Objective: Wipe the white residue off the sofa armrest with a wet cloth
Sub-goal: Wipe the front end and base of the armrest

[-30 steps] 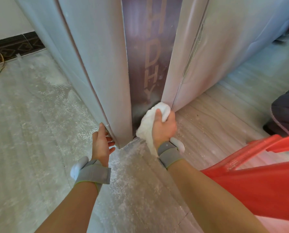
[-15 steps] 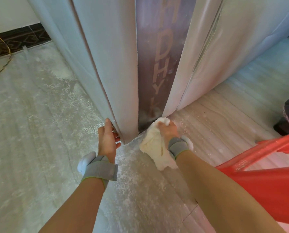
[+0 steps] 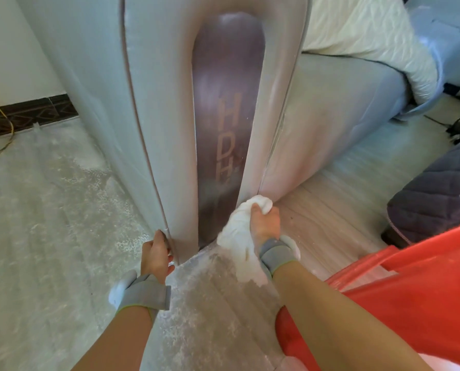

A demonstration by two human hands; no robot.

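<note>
The sofa armrest (image 3: 159, 108) stands upright before me, pale leather around a dark brown front panel (image 3: 223, 108) with tan letters and a whitish haze near its bottom. My right hand (image 3: 265, 226) is shut on a white cloth (image 3: 239, 236), pressing it against the right edge of the armrest at floor level. The cloth's tail hangs down over my wrist. My left hand (image 3: 155, 254) rests flat against the armrest's lower left corner, fingers together, holding nothing.
White dust covers the floor (image 3: 49, 210) left of and below the armrest. A red plastic basin (image 3: 410, 298) sits at the lower right beside my right arm. A dark quilted cushion (image 3: 437, 199) lies at the right. A cable (image 3: 4, 135) runs along the far left.
The view has tilted up, so more of the armrest shows. My right hand with the cloth has shifted from the brown panel's base to its right edge. The left hand has stayed at the corner.
</note>
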